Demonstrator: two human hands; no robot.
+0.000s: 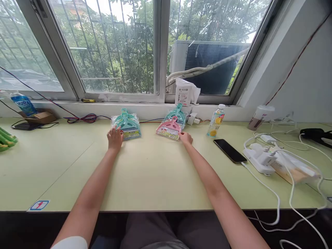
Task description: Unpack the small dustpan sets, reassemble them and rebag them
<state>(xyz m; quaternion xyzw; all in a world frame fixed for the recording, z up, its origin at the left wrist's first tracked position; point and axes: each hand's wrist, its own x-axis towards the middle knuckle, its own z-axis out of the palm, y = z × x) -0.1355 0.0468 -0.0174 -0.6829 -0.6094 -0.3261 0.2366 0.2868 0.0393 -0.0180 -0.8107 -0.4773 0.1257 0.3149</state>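
At the far left, the ends of some green stalks lie on the pale table. Behind them are a blue bottle, a little brown box and a flat black phone. Next comes a bunch of dark wires near the wall. Then the left hand reaches out, with its fingers bent. The front green dustpan set, in a clear bag, lies just right of these fingers, and they touch its left side. I cannot tell if they squeeze it or only rest there. Another green set peeks out behind it. Further right, the pink dustpan set lies in front of one more green pack. The right hand is at the pink set's bottom right corner, so the pink set is left of its fingertips. They touch the corner, but I cannot tell if they pinch it. Past that stand a juice bottle, a black phone with a white wire, and a cup.
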